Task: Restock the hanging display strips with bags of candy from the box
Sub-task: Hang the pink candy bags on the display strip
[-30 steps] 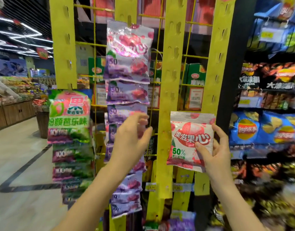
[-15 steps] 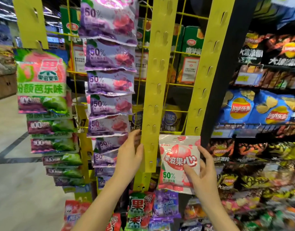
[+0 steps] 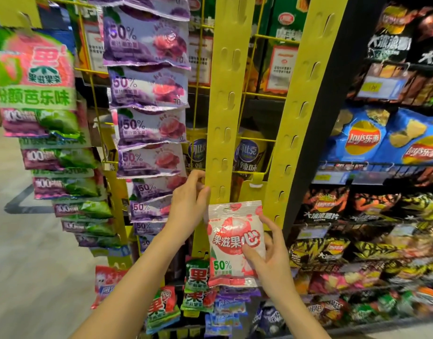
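from the head view, we have dropped our gaze and both hands down the rack over the last second: the empty yellow strip (image 3: 224, 133) that a moment ago ran past our hands at mid height now ends just below them, and the purple bags (image 3: 149, 123) hang up and to the left of the left hand (image 3: 189, 204). that hand has closed in on the strip's left edge, fingertips pinched on it near a low hook slot, so it looks clamped on the strip to steady it. the right hand (image 3: 269, 258) is clamped on the white-and-red candy bag (image 3: 235, 241), thumb across the front, fingers behind, and has carried it lower and closer, so its top seam now lies over the strip's lower end, just right of the left hand. we judge the bag is about to be hooked on one of the lowest slots; whether its hang hole has caught a tab we cannot tell.

there is no bench here; the working surface is the hanging strip on a yellow wire rack (image 3: 257, 94). more loose bags (image 3: 198, 285) sit below our hands, chip shelves (image 3: 381, 143) stand to the right of the right hand, and open shop floor (image 3: 27, 265) lies left of the left arm. the box is not in view.
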Available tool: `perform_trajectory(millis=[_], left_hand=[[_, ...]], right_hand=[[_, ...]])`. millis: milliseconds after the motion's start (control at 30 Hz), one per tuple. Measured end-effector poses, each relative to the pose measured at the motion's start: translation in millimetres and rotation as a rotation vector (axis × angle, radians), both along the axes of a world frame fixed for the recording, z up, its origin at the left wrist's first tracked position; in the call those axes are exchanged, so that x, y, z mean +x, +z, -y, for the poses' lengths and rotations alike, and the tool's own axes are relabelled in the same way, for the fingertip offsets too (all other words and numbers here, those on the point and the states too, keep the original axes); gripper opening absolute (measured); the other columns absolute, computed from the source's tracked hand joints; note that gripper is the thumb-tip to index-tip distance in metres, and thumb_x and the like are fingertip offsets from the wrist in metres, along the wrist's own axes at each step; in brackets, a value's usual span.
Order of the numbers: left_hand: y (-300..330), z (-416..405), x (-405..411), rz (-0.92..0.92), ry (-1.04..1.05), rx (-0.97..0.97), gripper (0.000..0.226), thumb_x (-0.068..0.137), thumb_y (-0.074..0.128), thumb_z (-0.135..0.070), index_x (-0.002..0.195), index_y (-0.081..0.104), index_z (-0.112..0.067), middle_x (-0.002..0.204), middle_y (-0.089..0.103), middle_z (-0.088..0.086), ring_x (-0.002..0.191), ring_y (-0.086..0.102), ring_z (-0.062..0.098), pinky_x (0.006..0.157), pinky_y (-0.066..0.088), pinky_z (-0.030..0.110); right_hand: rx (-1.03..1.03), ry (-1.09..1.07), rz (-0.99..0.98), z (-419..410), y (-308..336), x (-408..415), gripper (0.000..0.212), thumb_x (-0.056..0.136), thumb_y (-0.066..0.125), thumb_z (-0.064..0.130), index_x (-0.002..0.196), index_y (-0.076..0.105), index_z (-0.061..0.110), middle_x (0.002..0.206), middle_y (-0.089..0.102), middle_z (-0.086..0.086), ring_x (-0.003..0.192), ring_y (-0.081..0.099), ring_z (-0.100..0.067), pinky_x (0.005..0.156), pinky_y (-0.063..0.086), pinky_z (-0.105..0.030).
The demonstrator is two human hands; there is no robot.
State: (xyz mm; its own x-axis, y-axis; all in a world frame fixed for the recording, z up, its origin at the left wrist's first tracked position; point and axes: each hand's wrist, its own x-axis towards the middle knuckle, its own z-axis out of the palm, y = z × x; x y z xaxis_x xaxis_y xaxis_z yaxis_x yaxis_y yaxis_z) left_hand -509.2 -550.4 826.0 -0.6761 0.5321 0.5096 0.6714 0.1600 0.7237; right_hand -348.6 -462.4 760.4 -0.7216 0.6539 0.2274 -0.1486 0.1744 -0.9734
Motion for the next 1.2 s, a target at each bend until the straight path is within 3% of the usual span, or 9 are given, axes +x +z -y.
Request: perform_trajectory(millis=[67,233,433,567,733,800,900,1033,1200], left_hand=[[2,-1,1,0.008,-0.017,-0.016,0.021,0.094,0.051,-0.012,0.115,0.05,-0.008,0.083,0.06,0.007,0.078,0.06,0.024,0.066,0.043,0.034],[4,-3,2,0.031,-0.056,-0.03,0.023,0.094,0.051,-0.012,0.117,0.048,-0.01,0.078,0.054,-0.004,0.073,0.053,0.012,0.06,0.038,0.013],[5,-4,1,0.038,-0.089,-0.033,0.017,0.094,0.05,-0.012,0.11,0.046,-0.016,0.079,0.054,0.0,0.069,0.053,0.018,0.067,0.046,0.035],[4,-5,0,0.053,-0.107,-0.014,0.018,0.095,0.049,-0.011,0.103,0.04,-0.025,0.075,0.051,-0.005,0.064,0.051,0.015,0.064,0.043,0.033],[2,-6,1,0.064,-0.098,-0.012,0.017,0.095,0.048,-0.012,0.106,0.04,-0.023,0.079,0.052,-0.001,0.065,0.053,0.019,0.062,0.043,0.034],[0,-6,2,0.067,-0.085,-0.012,0.017,0.096,0.048,-0.012,0.107,0.04,-0.022,0.08,0.053,0.0,0.066,0.054,0.019,0.064,0.045,0.036],[-3,-6,4,0.057,-0.048,0.004,0.014,0.095,0.049,-0.014,0.109,0.045,-0.018,0.085,0.057,0.003,0.07,0.055,0.018,0.064,0.044,0.03],[-7,-6,11,0.047,-0.01,0.053,0.009,0.095,0.05,-0.015,0.104,0.051,-0.015,0.08,0.057,-0.004,0.07,0.055,0.009,0.058,0.041,0.011],[-14,-7,15,0.012,0.129,0.084,0.015,0.094,0.053,-0.013,0.106,0.06,-0.008,0.087,0.063,0.003,0.081,0.058,0.018,0.074,0.049,0.035]], right_hand=[[-0.003,0.024,0.007,1,-2,-4,0.054,0.074,0.07,0.03,0.112,0.046,0.06,0.137,0.05,-0.004,0.116,0.058,-0.016,0.088,0.055,-0.037],[-0.049,0.061,0.025,-6,-11,-9,0.059,0.085,0.064,0.005,0.119,0.044,0.049,0.131,0.054,-0.009,0.107,0.062,-0.019,0.077,0.055,-0.028],[-0.108,0.063,0.071,-8,-15,-9,0.057,0.085,0.062,-0.001,0.118,0.044,0.042,0.113,0.066,-0.007,0.093,0.068,-0.015,0.07,0.055,-0.026],[-0.12,0.078,0.099,-9,-17,-10,0.054,0.086,0.061,-0.001,0.119,0.044,0.038,0.11,0.067,-0.004,0.092,0.068,-0.013,0.07,0.055,-0.025],[-0.13,0.08,0.138,-10,-22,-10,0.055,0.086,0.061,0.0,0.117,0.043,0.042,0.109,0.067,-0.006,0.097,0.067,-0.02,0.082,0.056,-0.041],[-0.124,0.072,0.143,-10,-24,-10,0.053,0.087,0.061,0.003,0.115,0.043,0.043,0.11,0.066,-0.005,0.097,0.067,-0.018,0.08,0.057,-0.037],[-0.096,0.057,0.158,-11,-28,-12,0.052,0.087,0.061,0.007,0.114,0.041,0.045,0.11,0.065,-0.004,0.095,0.066,-0.016,0.072,0.056,-0.028],[-0.051,0.025,0.184,-12,-32,-20,0.052,0.087,0.062,0.011,0.118,0.038,0.045,0.116,0.06,-0.003,0.094,0.064,-0.016,0.072,0.055,-0.029],[0.016,0.023,0.216,-16,-32,-35,0.052,0.088,0.061,0.015,0.123,0.033,0.041,0.13,0.052,0.0,0.099,0.061,-0.008,0.069,0.054,-0.021]])
